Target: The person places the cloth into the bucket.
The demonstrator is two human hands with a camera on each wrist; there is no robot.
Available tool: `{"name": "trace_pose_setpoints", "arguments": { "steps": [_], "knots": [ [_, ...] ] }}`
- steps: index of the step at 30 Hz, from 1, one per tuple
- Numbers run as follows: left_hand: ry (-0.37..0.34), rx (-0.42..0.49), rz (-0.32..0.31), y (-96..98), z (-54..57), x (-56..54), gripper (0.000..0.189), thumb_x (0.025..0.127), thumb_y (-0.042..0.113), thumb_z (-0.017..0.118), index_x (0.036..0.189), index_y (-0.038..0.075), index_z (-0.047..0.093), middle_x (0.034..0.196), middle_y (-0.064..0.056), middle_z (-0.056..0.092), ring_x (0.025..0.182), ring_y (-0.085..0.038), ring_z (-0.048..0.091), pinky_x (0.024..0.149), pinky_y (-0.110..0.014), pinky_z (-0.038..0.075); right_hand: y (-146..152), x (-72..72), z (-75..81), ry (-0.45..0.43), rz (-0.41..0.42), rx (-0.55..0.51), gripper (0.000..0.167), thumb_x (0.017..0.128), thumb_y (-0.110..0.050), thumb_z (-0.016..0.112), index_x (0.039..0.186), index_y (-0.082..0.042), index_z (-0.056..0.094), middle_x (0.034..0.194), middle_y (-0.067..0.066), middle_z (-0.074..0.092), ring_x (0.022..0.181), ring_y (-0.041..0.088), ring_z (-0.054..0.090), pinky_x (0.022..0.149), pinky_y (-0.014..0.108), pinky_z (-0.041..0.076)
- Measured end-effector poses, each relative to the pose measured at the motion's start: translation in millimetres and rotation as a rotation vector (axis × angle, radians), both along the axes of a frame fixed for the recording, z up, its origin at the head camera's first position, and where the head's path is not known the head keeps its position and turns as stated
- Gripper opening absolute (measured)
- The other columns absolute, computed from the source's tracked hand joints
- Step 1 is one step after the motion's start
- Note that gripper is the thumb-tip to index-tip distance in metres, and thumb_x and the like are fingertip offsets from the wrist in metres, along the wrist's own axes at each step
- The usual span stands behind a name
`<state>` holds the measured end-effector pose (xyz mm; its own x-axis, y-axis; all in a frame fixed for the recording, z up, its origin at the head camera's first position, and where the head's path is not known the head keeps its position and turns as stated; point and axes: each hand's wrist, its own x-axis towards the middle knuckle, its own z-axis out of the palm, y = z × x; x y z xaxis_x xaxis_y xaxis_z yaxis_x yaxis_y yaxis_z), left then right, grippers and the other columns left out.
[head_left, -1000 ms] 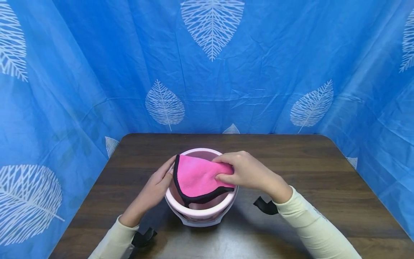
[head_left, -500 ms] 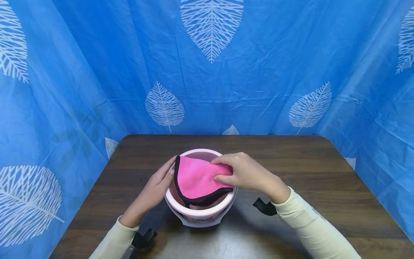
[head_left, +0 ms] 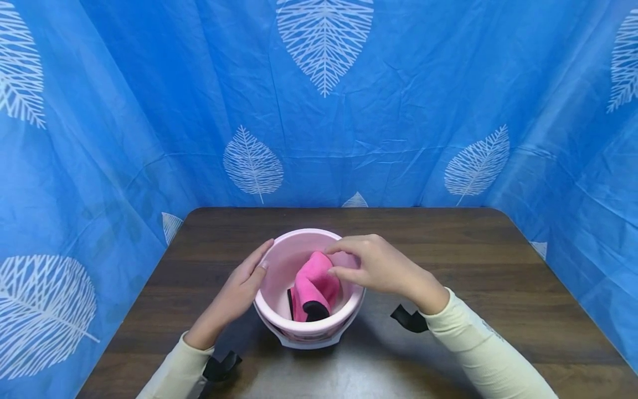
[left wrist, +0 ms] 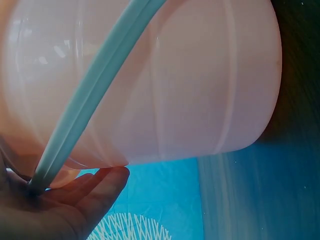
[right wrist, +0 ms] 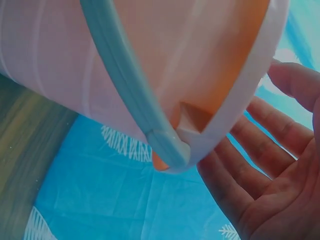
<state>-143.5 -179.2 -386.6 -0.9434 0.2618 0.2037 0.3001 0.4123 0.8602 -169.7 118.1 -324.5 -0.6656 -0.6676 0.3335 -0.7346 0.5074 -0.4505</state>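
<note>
A pink bucket (head_left: 271,296) stands on the table in the head view, with a pale blue-green handle (left wrist: 95,85) hanging down its side in the left wrist view. Inside it lies a crumpled pink cloth (head_left: 319,277) with black edging. My left hand (head_left: 244,282) rests against the bucket's left rim, its fingers extended along the outer wall and the thumb at the rim. Over the right rim is my right hand (head_left: 371,263), thumb and forefinger parted and nothing between them. The right wrist view shows its fingers (right wrist: 270,135) spread beside the rim.
The dark wooden table (head_left: 448,244) extends around the bucket on all sides. Blue curtains (head_left: 389,111) with white leaf prints hang behind and beside it. Black straps (head_left: 410,318) show near both wrists.
The pink cloth, earlier spread across the bucket's mouth in my right hand, has been let go and dropped inside, crumpling. Both hands stay at the rim, the right one's thumb and forefinger now apart.
</note>
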Motion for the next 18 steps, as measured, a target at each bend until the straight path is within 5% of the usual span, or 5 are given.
{"name": "trace_pose_setpoints", "arguments": {
  "steps": [18],
  "knots": [
    [-0.027, -0.049, 0.017, -1.4, 5.3, 2.2, 0.055, 0.107, 0.018, 0.048, 0.158, 0.003, 0.032, 0.160, -0.021, 0.035, 0.145, -0.043, 0.035, 0.107, -0.054, 0.038, 17, 7.6, -2.6, 0.080, -0.009, -0.020, 0.039, 0.088, -0.026, 0.081, 0.123, -0.011, 0.073, 0.120, 0.000, 0.071, 0.114, 0.017, 0.066, 0.097, 0.039, 0.054]
  ]
}}
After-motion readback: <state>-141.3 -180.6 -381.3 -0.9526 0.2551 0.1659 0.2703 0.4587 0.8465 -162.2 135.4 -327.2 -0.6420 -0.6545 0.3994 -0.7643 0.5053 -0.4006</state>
